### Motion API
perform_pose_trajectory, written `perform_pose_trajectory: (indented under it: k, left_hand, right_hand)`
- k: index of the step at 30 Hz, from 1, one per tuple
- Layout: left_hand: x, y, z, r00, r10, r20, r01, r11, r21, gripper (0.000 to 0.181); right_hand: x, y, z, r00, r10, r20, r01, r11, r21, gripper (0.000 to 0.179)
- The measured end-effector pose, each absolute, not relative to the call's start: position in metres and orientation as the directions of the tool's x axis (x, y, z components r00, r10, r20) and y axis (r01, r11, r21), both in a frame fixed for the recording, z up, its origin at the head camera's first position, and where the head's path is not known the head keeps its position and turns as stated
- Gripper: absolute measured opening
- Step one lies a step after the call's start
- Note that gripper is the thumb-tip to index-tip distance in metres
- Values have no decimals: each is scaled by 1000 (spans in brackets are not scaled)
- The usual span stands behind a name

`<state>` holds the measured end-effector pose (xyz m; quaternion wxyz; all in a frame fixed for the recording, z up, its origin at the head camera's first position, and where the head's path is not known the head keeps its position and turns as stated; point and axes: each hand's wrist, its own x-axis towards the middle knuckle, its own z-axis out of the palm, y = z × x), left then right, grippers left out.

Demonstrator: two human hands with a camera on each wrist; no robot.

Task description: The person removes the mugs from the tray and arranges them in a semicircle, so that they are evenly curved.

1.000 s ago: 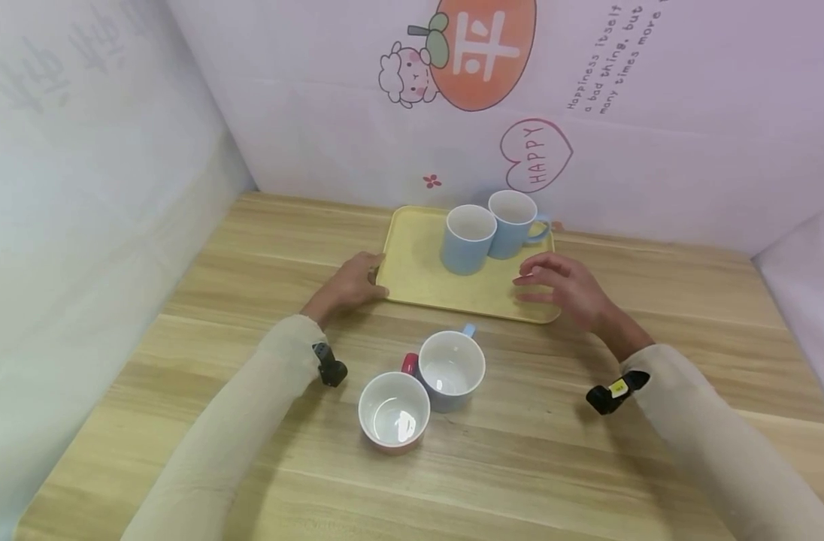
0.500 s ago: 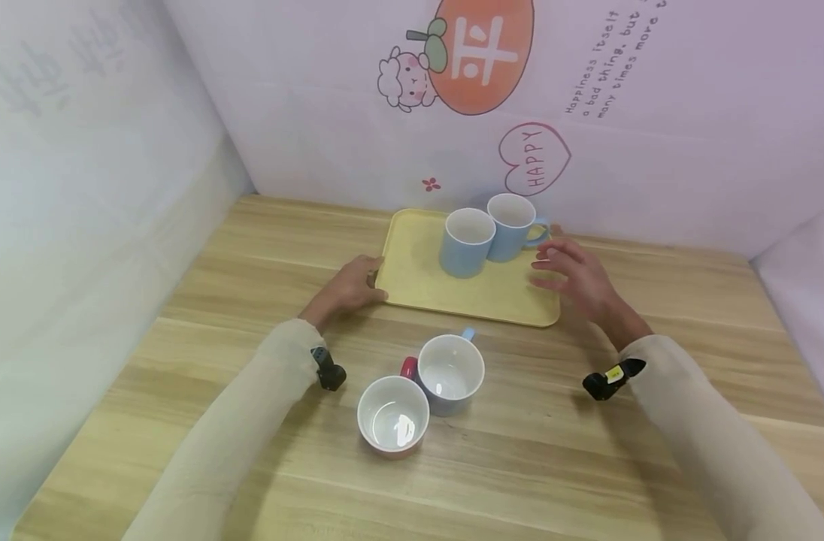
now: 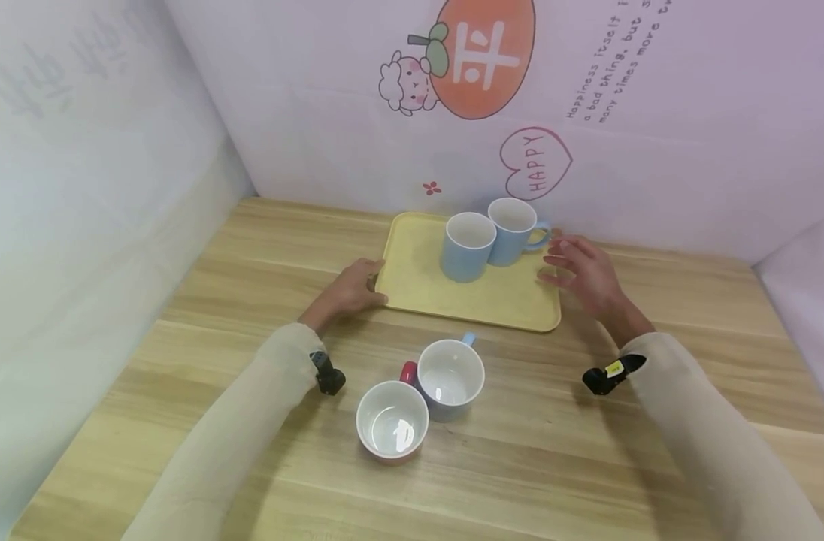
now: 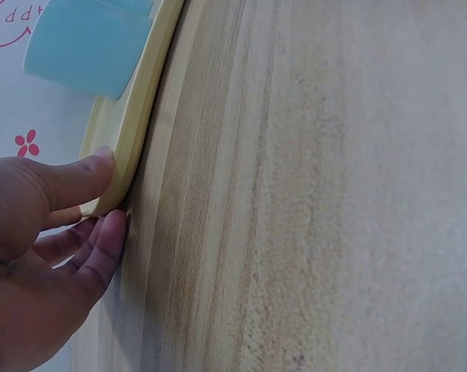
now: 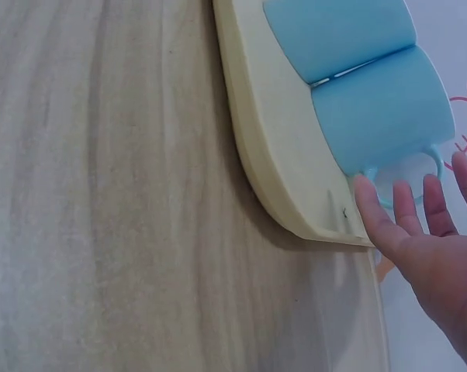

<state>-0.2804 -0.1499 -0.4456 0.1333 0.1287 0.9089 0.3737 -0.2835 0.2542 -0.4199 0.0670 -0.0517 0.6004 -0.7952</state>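
A yellow tray (image 3: 419, 289) lies on the wooden table and bears two upright light-blue mugs, one nearer mug (image 3: 468, 252) and one behind it (image 3: 512, 233) with its handle to the right. My left hand (image 3: 351, 288) grips the tray's left end; in the left wrist view its thumb (image 4: 90, 174) lies on the rim, with fingers at the outer edge. At the tray's right end hovers my right hand (image 3: 588, 274), fingers spread and relaxed, close to the rear mug's handle (image 5: 431, 167). It holds nothing; whether a fingertip touches the tray I cannot tell.
Nearer to me stand two more upright mugs: one (image 3: 450, 376) with a light-blue handle, and a reddish one (image 3: 393, 421) with a red handle. Behind the tray rises a printed white wall sheet (image 3: 331, 135); another sheet (image 3: 101, 188) hangs on the left.
My right hand has shifted right, from over the tray to its right edge. The left hand keeps its grip. Tray and mugs stay in place; the head view has tipped slightly.
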Motion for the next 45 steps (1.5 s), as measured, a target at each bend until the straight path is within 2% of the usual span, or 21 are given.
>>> perform_pose_trajectory:
  k: [4,11,20,25,31,36,39,45]
  left_hand:
    - [-280,-151,-446,-931,335,-146,135,686,715,78]
    - [-281,-149,-446,-929,341,-141,141,682,718,80]
    - [-280,-150,-446,-934,327,-144,130,687,715,79]
    - [-281,-152,-446,-932,336,-136,141,681,718,80]
    - [-279,-153,-446,-931,339,-137,139,673,726,80]
    - [-279,-153,-446,-929,340,-144,131,668,733,80]
    - [-279,-153,-446,-930,338,-144,131,670,731,80]
    - [-280,-153,-448,-927,346,-144,141,678,721,80]
  right_hand:
    - [-288,256,-420,-993,-117,-22,57,-311,-949,18]
    - [-297,270,-419,-991,-97,-93,116,-277,-954,26]
    - [-307,272,-418,-991,-111,-74,108,-346,-932,32]
    - [-310,269,-415,-992,-102,-79,106,-289,-951,38]
    - [-315,262,-411,-987,-104,-120,141,-228,-963,31]
    - [-319,258,-409,-984,-89,-154,165,-125,-978,41]
    - [-321,256,-409,-984,-86,-159,168,-109,-980,45]
    - [-323,256,-412,-980,-102,-170,181,-105,-978,39]
